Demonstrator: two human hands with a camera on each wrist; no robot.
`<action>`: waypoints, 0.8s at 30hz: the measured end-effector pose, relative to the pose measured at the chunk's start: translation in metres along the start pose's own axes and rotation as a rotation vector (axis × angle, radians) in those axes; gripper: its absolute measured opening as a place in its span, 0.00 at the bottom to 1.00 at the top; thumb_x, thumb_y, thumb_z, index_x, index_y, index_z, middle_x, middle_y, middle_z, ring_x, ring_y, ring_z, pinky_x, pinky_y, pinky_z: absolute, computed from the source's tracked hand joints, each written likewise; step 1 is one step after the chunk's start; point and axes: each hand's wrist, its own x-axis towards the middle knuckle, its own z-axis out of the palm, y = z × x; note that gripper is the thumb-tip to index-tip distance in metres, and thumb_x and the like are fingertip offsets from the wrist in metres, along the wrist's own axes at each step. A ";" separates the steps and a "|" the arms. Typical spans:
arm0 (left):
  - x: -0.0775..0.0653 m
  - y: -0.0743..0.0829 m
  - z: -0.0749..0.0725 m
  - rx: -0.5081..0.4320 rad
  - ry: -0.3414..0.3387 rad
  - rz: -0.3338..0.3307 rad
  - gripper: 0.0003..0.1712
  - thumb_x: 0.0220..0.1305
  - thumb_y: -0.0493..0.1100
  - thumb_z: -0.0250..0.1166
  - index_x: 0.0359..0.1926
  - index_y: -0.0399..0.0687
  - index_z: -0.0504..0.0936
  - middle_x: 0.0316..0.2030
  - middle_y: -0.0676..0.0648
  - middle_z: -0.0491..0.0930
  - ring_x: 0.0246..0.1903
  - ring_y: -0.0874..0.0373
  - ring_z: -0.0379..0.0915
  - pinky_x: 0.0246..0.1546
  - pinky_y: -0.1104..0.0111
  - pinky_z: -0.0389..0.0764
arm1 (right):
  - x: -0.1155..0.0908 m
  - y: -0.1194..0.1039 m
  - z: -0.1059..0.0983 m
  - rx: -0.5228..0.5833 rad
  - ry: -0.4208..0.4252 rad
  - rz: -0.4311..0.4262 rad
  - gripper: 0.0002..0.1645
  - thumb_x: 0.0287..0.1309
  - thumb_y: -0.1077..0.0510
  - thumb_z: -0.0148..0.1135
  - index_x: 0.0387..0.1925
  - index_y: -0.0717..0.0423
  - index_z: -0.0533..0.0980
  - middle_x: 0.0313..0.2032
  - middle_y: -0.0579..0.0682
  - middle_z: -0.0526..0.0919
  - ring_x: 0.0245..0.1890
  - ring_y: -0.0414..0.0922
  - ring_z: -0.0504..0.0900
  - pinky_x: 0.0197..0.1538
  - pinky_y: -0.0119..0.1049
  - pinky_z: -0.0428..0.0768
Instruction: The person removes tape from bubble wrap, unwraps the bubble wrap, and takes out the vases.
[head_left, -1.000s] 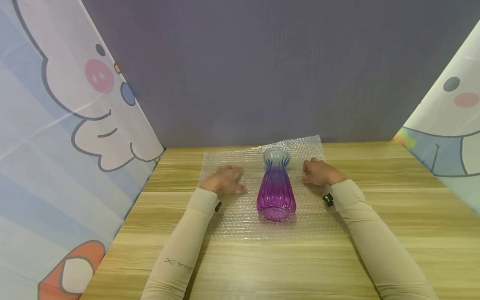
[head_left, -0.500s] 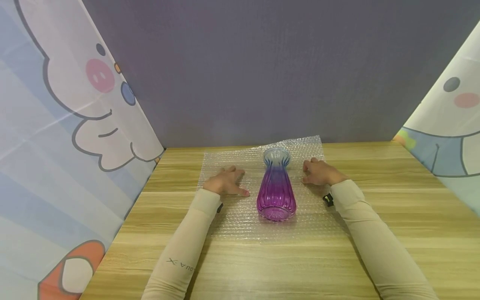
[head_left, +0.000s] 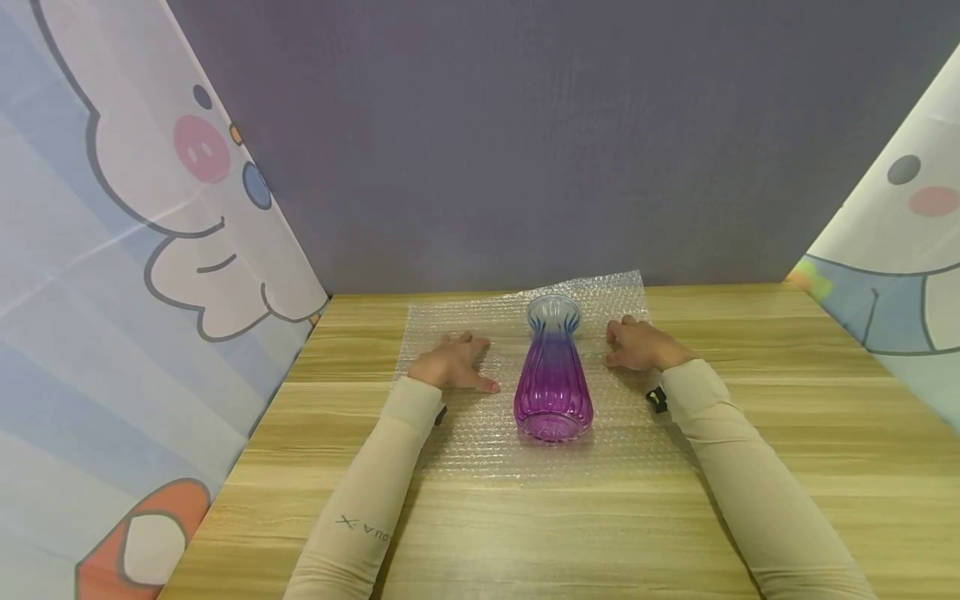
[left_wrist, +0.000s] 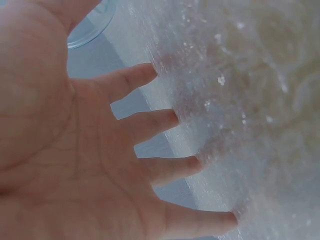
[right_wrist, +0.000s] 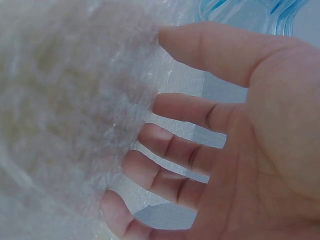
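A glass vase (head_left: 553, 375), purple at the base and fading through blue to a clear rim, lies on its side on a sheet of bubble wrap (head_left: 480, 442), its mouth toward the back. To the left of the vase, my left hand (head_left: 453, 364) rests on the wrap, thumb and fingers spread; the left wrist view shows straight fingertips touching the sheet. On the other side, my right hand (head_left: 637, 344) touches the wrap with slightly bent, separated fingers. Part of the vase's bluish glass (right_wrist: 240, 15) shows beyond the right thumb. Neither hand touches the vase.
Everything lies on a wood-grain table (head_left: 562, 542). A grey upright panel (head_left: 487, 150) stands along its back edge, and the wrap's far edge reaches close to it. Cartoon-printed cloths hang at the left (head_left: 90, 292) and right (head_left: 900, 250).
My left hand has shifted slightly to the right, its thumb spreading toward the near side. The right hand, vase and bubble wrap stay in place.
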 end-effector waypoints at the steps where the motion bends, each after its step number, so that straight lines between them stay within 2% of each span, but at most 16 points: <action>1: 0.000 0.000 0.000 0.001 0.002 -0.001 0.59 0.51 0.72 0.74 0.79 0.62 0.59 0.82 0.44 0.48 0.79 0.28 0.40 0.65 0.22 0.54 | 0.000 0.000 0.000 -0.003 -0.001 0.001 0.21 0.56 0.51 0.69 0.44 0.60 0.75 0.41 0.60 0.75 0.42 0.62 0.79 0.46 0.59 0.82; 11: 0.001 0.001 0.001 0.005 0.014 -0.007 0.58 0.51 0.70 0.75 0.79 0.63 0.60 0.82 0.45 0.51 0.79 0.29 0.41 0.66 0.23 0.53 | 0.000 -0.002 -0.001 -0.012 -0.012 0.009 0.22 0.57 0.51 0.69 0.46 0.61 0.75 0.41 0.60 0.75 0.43 0.63 0.80 0.46 0.60 0.82; 20: 0.001 0.001 0.000 0.017 0.027 0.009 0.57 0.50 0.70 0.75 0.78 0.63 0.62 0.79 0.44 0.57 0.77 0.28 0.46 0.64 0.24 0.60 | -0.002 -0.005 -0.006 -0.015 -0.039 0.011 0.22 0.59 0.50 0.68 0.47 0.62 0.76 0.42 0.60 0.76 0.44 0.62 0.80 0.47 0.59 0.81; 24: 0.000 0.001 -0.002 0.010 0.011 0.017 0.55 0.53 0.68 0.74 0.78 0.62 0.62 0.79 0.44 0.56 0.78 0.28 0.45 0.65 0.24 0.59 | -0.002 -0.010 -0.008 0.006 -0.024 -0.027 0.24 0.62 0.51 0.66 0.50 0.66 0.77 0.43 0.62 0.79 0.43 0.59 0.81 0.50 0.59 0.81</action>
